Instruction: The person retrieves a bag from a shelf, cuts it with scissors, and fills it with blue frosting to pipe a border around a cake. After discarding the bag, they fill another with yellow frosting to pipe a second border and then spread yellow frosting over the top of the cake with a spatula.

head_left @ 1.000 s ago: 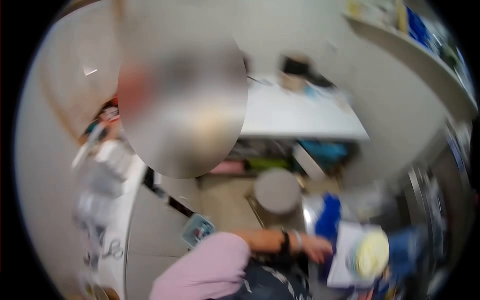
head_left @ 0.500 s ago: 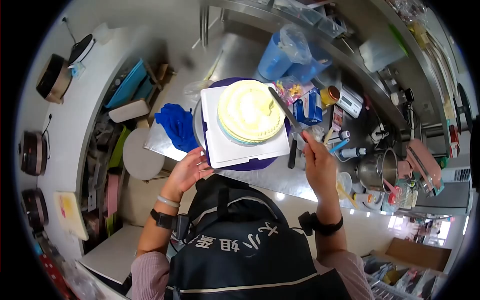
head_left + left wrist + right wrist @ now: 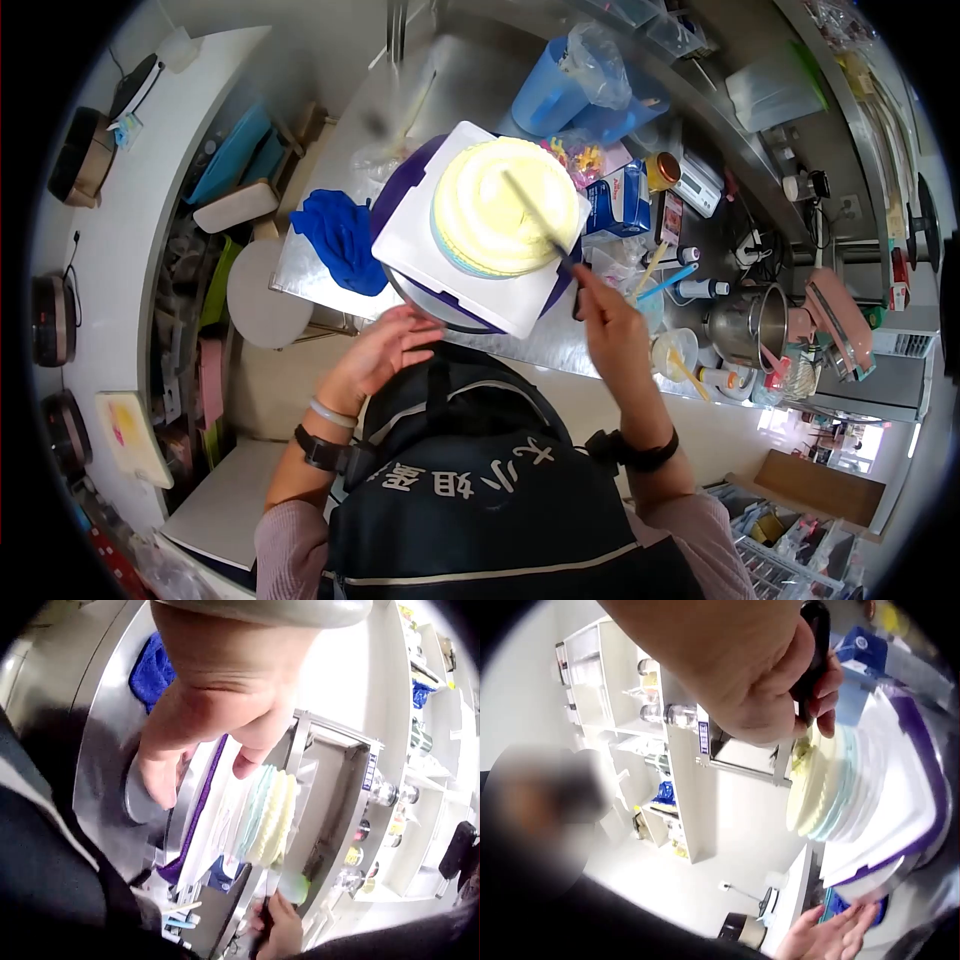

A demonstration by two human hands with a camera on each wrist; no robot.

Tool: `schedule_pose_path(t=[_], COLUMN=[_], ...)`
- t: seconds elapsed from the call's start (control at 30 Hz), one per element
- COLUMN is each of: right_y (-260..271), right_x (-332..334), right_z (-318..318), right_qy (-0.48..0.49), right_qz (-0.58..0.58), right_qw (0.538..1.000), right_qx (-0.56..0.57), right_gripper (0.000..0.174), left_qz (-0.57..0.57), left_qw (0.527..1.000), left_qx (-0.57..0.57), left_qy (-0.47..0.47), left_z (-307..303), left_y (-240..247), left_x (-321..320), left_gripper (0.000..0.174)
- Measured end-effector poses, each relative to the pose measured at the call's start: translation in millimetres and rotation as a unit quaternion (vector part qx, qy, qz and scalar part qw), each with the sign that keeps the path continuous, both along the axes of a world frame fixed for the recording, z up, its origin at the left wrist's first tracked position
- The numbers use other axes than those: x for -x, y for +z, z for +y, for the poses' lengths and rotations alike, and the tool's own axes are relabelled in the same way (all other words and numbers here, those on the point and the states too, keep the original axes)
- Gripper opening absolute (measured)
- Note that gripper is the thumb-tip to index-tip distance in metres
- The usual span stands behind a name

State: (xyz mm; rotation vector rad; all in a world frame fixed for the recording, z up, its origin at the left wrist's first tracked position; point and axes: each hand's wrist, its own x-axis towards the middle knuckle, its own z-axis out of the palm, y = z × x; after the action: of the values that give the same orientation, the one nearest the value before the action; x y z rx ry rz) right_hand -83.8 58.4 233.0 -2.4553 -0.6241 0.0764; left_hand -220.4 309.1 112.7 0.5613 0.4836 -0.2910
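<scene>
A round pale-yellow cake [image 3: 497, 200] with a light-blue lower side stands on a square white board [image 3: 405, 235], set at an angle over a purple mat [image 3: 395, 192] on a round turntable [image 3: 425, 297]. My right hand [image 3: 617, 330] grips a long spatula [image 3: 537, 215], its blurred blade over the cake's top. The right wrist view shows the fingers round its black handle [image 3: 810, 682]. At the turntable's near-left edge is my left hand [image 3: 380, 352], fingers spread; in the left wrist view this hand [image 3: 217, 712] has its fingers beside the rim, contact unclear.
A blue cloth [image 3: 345, 240] lies left of the turntable. Behind and right are a blue pitcher [image 3: 548, 88], a blue carton [image 3: 620, 198] and a scale [image 3: 698, 185]. Further right stand a steel bowl [image 3: 745, 325] and a pink mixer [image 3: 838, 315]. A round stool [image 3: 268, 292] is at left.
The head view has swung from the white counter to the cake. Since half a second ago, the board has turned to a slant and the spatula has moved left over the cake.
</scene>
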Motion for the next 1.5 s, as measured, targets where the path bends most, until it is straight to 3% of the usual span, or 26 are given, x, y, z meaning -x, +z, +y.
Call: schedule_pose_path(t=[0.07, 0.17, 0.2, 0.27, 0.3, 0.33, 0.43, 0.5, 0.53, 0.6, 0.67, 0.73, 0.8, 0.87, 0.93, 1.0, 1.03, 1.07, 1.13, 1.2, 1.27, 1.3, 1.33, 1.4, 1.47, 1.5], right_y=[3, 13, 10, 4, -2, -6, 11, 11, 11, 2, -6, 2, 1, 5, -7, -8, 2, 2, 4, 6, -4, -6, -8, 4, 3, 6], right_x=[10, 9, 5, 2, 7, 17, 33, 22, 16, 16, 28, 40, 24, 13, 15, 31, 37, 34, 22, 13, 23, 32, 39, 42, 27, 21], right_z=[9, 9, 1, -9, -6, -1, 22, 11, 1, -9, -4, 15, 7, -7, -12, 4, 16, 13, 3, -10, -8, 2, 11, 23, 6, -1], right_qy=[0.045, 0.018, 0.019, -0.037, -0.049, -0.034, 0.056, 0.006, -0.038, -0.053, -0.017, 0.057, 0.035, -0.043, -0.047, 0.020, 0.068, 0.065, 0.012, -0.044, -0.043, -0.011, 0.041, 0.065, -0.003, -0.042], right_qz=[-0.014, -0.218, -0.218, -0.079, 0.018, 0.030, -0.115, -0.153, -0.192, -0.139, 0.018, -0.070, -0.237, -0.183, -0.025, -0.006, -0.079, -0.079, -0.239, -0.147, 0.001, 0.018, -0.001, -0.155, -0.234, -0.169], right_qw=[0.999, 0.964, 0.963, 0.996, 0.998, 0.997, 0.990, 0.986, 0.977, 0.987, 0.999, 0.995, 0.966, 0.979, 0.997, 0.999, 0.994, 0.994, 0.959, 0.987, 0.998, 0.998, 0.999, 0.982, 0.961, 0.981], right_qx=[-0.023, 0.153, 0.156, 0.013, -0.036, -0.067, 0.056, 0.072, 0.086, 0.062, -0.036, 0.033, 0.101, 0.077, -0.050, -0.047, 0.027, 0.026, 0.150, 0.048, -0.039, -0.057, -0.016, 0.085, 0.145, 0.084], right_gripper=[0.029, 0.028, 0.028, 0.028, 0.028, 0.028, 0.028, 0.028, 0.027, 0.028, 0.029, 0.031, 0.030, 0.031, 0.031, 0.029, 0.028, 0.028, 0.028, 0.029, 0.031, 0.033, 0.033, 0.034, 0.034, 0.034], left_qz=[0.019, 0.031, 0.029, 0.018, 0.020, 0.022, 0.039, 0.044, 0.032, 0.021, 0.012, 0.010, 0.030, 0.037, 0.029, 0.026, 0.030, 0.030, 0.048, 0.047, 0.041, 0.047, 0.048, 0.045, 0.037, 0.040], left_qw=[0.998, 0.998, 0.999, 0.999, 0.999, 0.999, 0.994, 0.992, 0.996, 0.998, 0.997, 0.995, 0.995, 0.998, 0.999, 0.996, 0.993, 0.993, 0.996, 0.997, 0.998, 0.996, 0.996, 0.990, 0.994, 0.996], left_qx=[0.019, 0.033, 0.022, 0.037, 0.027, 0.017, 0.059, 0.076, 0.065, 0.056, 0.044, 0.058, 0.057, 0.042, 0.032, 0.048, 0.067, 0.066, 0.062, 0.062, 0.041, 0.040, 0.040, 0.090, 0.066, 0.058], left_qy=[-0.051, -0.037, -0.003, 0.019, -0.010, -0.041, -0.083, -0.095, -0.049, -0.001, -0.063, -0.079, -0.073, -0.004, -0.032, -0.075, -0.089, -0.092, -0.050, -0.014, -0.038, -0.063, -0.065, -0.097, -0.081, -0.050], left_z=[-15, -12, -7, -1, -4, -7, -22, -18, -10, -8, -15, -23, -23, -10, -9, -21, -26, -24, -17, -10, -12, -18, -22, -27, -19, -12], left_y=[0, 2, 2, 3, 6, 7, 6, 4, 1, 3, 9, 5, 1, 7, 9, 12, 4, 5, 7, 4, 10, 13, 11, 8, 10, 6], left_x=[1, 2, 2, 2, 0, -1, 0, 1, 3, 3, 0, 2, 1, 3, 3, 0, 1, 1, 3, 3, 2, 0, 0, -2, 2, 4], left_gripper=[0.030, 0.022, 0.020, 0.018, 0.017, 0.016, 0.024, 0.027, 0.030, 0.033, 0.036, 0.032, 0.025, 0.021, 0.024, 0.026, 0.028, 0.028, 0.030, 0.032, 0.031, 0.030, 0.030, 0.026, 0.022, 0.020])
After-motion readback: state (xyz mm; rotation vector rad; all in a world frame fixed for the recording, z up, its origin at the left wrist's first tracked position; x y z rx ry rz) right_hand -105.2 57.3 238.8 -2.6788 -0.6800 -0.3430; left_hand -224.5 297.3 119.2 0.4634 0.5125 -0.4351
